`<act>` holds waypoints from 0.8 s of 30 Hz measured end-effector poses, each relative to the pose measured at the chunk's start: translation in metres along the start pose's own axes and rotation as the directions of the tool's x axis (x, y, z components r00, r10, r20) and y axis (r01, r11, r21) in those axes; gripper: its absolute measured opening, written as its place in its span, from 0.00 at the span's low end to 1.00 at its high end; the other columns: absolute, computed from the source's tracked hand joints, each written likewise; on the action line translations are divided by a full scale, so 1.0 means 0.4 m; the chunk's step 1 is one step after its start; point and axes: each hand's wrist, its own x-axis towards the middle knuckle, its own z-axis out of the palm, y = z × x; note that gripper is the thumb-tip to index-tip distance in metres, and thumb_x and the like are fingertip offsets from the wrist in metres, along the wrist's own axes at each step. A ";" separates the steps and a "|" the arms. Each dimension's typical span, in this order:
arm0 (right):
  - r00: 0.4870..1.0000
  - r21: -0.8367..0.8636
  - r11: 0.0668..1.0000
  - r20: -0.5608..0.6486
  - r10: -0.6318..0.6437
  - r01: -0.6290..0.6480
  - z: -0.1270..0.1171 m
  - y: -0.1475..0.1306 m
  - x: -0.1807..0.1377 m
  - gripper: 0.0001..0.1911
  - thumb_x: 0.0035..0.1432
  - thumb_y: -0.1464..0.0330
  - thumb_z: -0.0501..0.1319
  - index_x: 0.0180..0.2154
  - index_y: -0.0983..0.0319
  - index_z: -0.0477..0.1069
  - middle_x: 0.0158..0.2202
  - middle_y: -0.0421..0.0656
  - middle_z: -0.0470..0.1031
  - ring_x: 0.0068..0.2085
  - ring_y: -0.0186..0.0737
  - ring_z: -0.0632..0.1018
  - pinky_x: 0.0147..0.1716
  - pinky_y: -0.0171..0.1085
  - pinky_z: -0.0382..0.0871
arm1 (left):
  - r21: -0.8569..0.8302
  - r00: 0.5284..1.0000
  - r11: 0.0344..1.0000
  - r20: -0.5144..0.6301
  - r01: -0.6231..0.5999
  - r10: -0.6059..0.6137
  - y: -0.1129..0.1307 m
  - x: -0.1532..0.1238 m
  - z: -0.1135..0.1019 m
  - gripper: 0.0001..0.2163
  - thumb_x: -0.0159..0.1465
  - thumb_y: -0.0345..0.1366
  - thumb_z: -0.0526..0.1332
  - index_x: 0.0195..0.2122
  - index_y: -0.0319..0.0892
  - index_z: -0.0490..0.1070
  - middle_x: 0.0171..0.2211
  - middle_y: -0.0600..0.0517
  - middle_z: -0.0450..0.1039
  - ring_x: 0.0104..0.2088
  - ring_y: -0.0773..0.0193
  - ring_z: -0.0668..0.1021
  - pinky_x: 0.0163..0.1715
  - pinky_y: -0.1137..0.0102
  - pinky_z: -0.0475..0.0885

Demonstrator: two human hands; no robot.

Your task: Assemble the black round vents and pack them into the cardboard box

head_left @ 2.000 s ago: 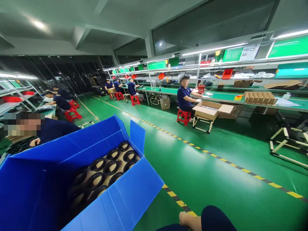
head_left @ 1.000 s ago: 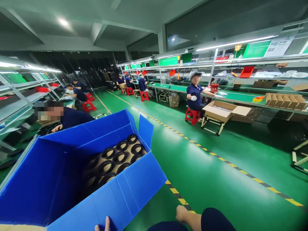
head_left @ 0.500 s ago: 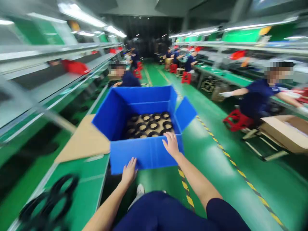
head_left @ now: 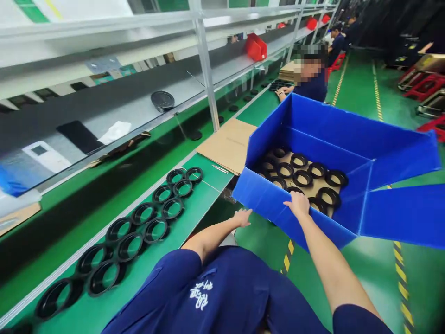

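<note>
Head view: your blue box (head_left: 323, 134), flaps open w/ black rings (head_left: 301, 176) on cardboard inside, sits right of the tabletop (head_left: 194, 195). Right hand (head_left: 297, 204) grips its near wall; left hand (head_left: 242, 217) open, now off the box vs. 0.5 s ago.

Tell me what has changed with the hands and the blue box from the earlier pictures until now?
Two seconds ago neither hand touched the blue box. Since then both hands came forward to its near flap: the right hand now rests on the flap's top edge, and the left hand is at its lower edge. The view turned left, so the bench with rows of black rings appeared. The rings in the box stayed in place.
</note>
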 end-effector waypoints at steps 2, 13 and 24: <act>0.999 -0.003 0.999 -0.017 0.043 -0.043 -0.006 -0.013 0.004 0.16 0.62 0.59 0.71 0.43 0.63 0.72 0.45 0.51 0.77 0.49 0.48 0.75 0.46 0.41 0.61 | -0.007 0.999 0.999 -0.033 -0.035 0.034 -0.013 -0.002 0.004 0.29 0.67 0.37 0.63 0.69 0.39 0.62 0.63 0.35 0.71 0.62 0.46 0.75 0.58 0.56 0.73; 0.995 0.066 0.993 0.049 0.092 -0.095 -0.055 -0.048 0.003 0.21 0.57 0.58 0.74 0.47 0.62 0.74 0.49 0.51 0.76 0.52 0.49 0.73 0.50 0.42 0.64 | 0.304 0.822 0.882 -0.343 -0.361 0.455 0.060 0.205 -0.378 0.34 0.65 0.39 0.68 0.71 0.43 0.59 0.71 0.38 0.60 0.71 0.41 0.58 0.70 0.40 0.45; 0.988 0.047 0.987 0.010 0.153 -0.154 -0.115 -0.069 0.025 0.20 0.63 0.52 0.68 0.48 0.58 0.76 0.48 0.41 0.78 0.51 0.41 0.74 0.42 0.36 0.63 | 0.585 0.698 0.726 -0.347 -0.360 0.626 -0.002 0.320 -0.399 0.18 0.74 0.42 0.52 0.56 0.38 0.73 0.50 0.42 0.79 0.50 0.50 0.78 0.42 0.62 0.66</act>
